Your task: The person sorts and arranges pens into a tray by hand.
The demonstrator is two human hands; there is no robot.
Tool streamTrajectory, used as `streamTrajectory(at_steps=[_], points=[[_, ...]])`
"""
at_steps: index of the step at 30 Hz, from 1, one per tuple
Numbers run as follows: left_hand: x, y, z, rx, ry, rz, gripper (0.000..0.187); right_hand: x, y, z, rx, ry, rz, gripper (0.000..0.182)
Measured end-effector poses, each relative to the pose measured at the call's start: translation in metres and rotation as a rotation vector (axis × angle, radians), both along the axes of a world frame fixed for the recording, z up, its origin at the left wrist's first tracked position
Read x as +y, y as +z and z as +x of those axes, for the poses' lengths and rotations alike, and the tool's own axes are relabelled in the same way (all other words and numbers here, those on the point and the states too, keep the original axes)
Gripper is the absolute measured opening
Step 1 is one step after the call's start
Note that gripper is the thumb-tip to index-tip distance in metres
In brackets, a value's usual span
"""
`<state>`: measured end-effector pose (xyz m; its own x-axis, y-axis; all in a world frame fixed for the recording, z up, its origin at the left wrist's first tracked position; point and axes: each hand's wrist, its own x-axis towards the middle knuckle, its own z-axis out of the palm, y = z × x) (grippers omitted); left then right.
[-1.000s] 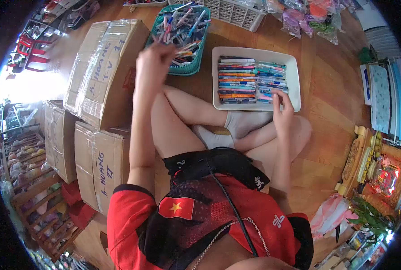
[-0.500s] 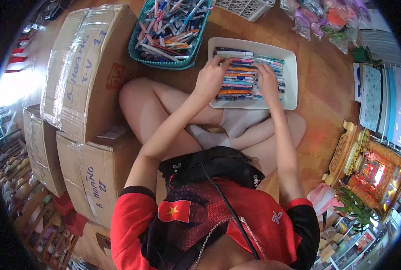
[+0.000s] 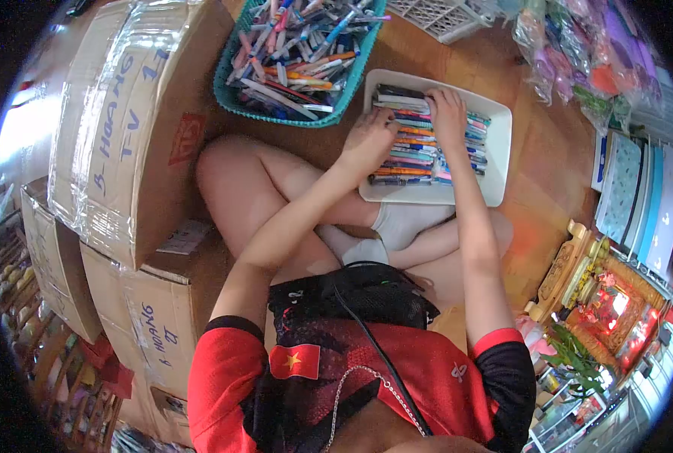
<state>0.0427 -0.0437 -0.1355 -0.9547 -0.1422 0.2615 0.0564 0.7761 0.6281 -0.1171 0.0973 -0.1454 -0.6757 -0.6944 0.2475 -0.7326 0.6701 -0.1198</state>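
A white tray (image 3: 497,162) on the wooden floor holds pens (image 3: 416,155) lying flat in two side-by-side columns. My left hand (image 3: 372,137) is at the tray's left side, its fingers curled onto the ends of pens in the left column; whether it grips one is too small to tell. Over the upper middle of the tray lies my right hand (image 3: 448,117), fingers bent down at the pens between the columns, its fingertips partly hidden. Left of the tray, a teal basket (image 3: 227,94) holds a loose heap of pens.
Taped cardboard boxes (image 3: 117,113) are stacked at the left. A white crate (image 3: 446,19) stands beyond the tray, with plastic-wrapped flowers (image 3: 601,57) at the upper right. A lit wooden shrine (image 3: 571,264) and a leafy plant (image 3: 571,355) are at the right.
My right hand has shifted up the tray, towards its far edge and the middle. My left hand is lower against the left column. The whole view has shifted slightly.
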Motion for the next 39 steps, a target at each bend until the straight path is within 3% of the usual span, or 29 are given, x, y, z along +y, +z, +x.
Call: streamTrajectory(at_steps=[3,6,10,14,17,20,23,24,28,31,33,35,39], points=[[-0.001,-0.004,0.0,0.006,-0.016,-0.034,0.023,-0.009,0.003,0.003,0.076,-0.034,-0.131,0.014],[-0.001,-0.002,0.002,-0.021,-0.002,0.009,0.023,-0.03,0.048,0.022,0.124,-0.066,-0.409,0.011],[0.002,0.005,0.006,-0.008,0.006,0.035,0.021,-0.088,0.114,0.036,0.102,0.145,-0.621,0.01],[0.002,0.002,0.008,0.006,-0.016,0.086,0.018,-0.154,0.139,0.032,0.106,0.452,-0.436,0.014],[0.003,0.002,0.012,0.012,0.021,0.127,0.016,-0.189,0.131,0.022,0.216,0.505,-0.206,0.02],[-0.001,-0.002,0.014,0.025,-0.012,0.151,0.015,-0.21,0.113,0.005,0.263,0.548,-0.148,0.02],[-0.003,0.001,0.016,0.012,0.003,0.158,0.015,-0.213,0.135,0.011,0.444,0.629,-0.063,0.018],[-0.004,0.002,0.017,-0.004,-0.015,0.143,0.015,-0.212,0.132,0.008,0.301,0.659,0.0,0.024],[-0.008,-0.003,0.015,0.029,-0.026,0.211,0.013,-0.197,0.149,0.009,0.4,0.734,-0.15,0.021],[-0.008,0.0,0.016,0.059,-0.012,0.196,0.011,-0.165,0.193,0.021,0.312,0.708,-0.389,0.018],[-0.005,-0.003,0.014,0.033,-0.027,0.105,0.015,-0.126,0.213,0.027,0.173,0.549,-0.4,0.017],[-0.001,-0.008,0.009,-0.02,-0.047,0.007,0.021,-0.066,0.196,0.008,0.319,0.407,-0.459,0.021],[0.023,-0.011,-0.013,0.037,-0.076,-0.148,0.039,0.032,0.144,0.009,0.1,0.022,-0.357,0.02]])
